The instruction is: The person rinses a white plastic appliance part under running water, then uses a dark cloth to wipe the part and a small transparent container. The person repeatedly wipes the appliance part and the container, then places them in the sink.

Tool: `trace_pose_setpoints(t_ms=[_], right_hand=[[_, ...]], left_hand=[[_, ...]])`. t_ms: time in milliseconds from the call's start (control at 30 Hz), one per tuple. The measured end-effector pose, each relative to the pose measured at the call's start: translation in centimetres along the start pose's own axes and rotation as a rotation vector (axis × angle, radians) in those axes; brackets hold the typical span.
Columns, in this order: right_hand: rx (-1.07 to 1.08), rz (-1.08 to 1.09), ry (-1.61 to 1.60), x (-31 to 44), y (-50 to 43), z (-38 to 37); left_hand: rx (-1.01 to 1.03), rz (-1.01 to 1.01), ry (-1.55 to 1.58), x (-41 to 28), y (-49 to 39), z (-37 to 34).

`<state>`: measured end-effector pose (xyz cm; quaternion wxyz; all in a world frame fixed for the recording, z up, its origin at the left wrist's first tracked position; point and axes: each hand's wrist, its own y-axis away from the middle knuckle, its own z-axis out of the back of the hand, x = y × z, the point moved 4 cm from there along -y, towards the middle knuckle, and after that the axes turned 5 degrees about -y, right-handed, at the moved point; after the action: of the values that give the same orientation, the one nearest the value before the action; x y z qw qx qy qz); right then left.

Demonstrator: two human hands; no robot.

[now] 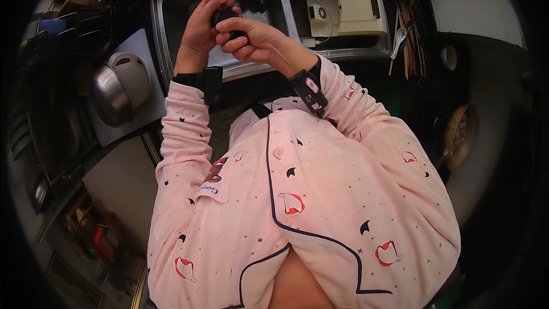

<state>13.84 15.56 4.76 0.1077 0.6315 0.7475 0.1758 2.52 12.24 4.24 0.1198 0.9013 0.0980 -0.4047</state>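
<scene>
Over the left basin of a stainless steel double sink point(159, 30), my two hands meet around a small, dark purplish item point(223, 16), mostly covered by the fingers. My left hand point(200, 23) holds its far left side, with one finger extended. From the right, my right hand point(253, 40) grips the same item, fingers curled and thumb on top. Whether it is one piece or more, I cannot tell. The basin below looks wet, and a dark shape point(252, 0) lies in it, too dim to identify.
The right basin holds a cream plastic housing point(360, 6) with a small fan point(318, 13) and a white cable. Chopsticks point(414, 47) and a spoon point(399, 39) lie right of the sink. Metal bowls point(112, 90) rest on a pale board point(148, 47) at left.
</scene>
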Motion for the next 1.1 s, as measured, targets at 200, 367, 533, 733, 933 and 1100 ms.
trace_pose_setpoints(t_ms=[200,367,533,733,933,1100], right_hand=[[-0.233,0.085,0.549,0.1,-0.5,2.8],[-0.495,0.210,0.929,-0.2,-2.5,6.3],[-0.552,0.571,1.782,0.2,-6.1,9.2],[-0.579,0.579,1.556,-0.1,-5.5,11.4],[-0.695,0.595,1.404,-0.1,-4.5,10.0],[-0.323,0.061,0.376,0.8,-4.4,7.3]], left_hand=[[-0.281,0.136,-0.675,0.9,-0.8,-0.3],[-0.333,0.092,-1.109,3.0,-1.4,0.6],[-0.449,0.013,-1.330,5.5,-2.1,2.9],[-0.551,-0.050,-1.513,8.0,-2.6,6.0],[-0.701,0.007,-1.478,8.4,-2.3,7.3],[-0.127,0.168,-0.091,4.8,0.4,6.3]])
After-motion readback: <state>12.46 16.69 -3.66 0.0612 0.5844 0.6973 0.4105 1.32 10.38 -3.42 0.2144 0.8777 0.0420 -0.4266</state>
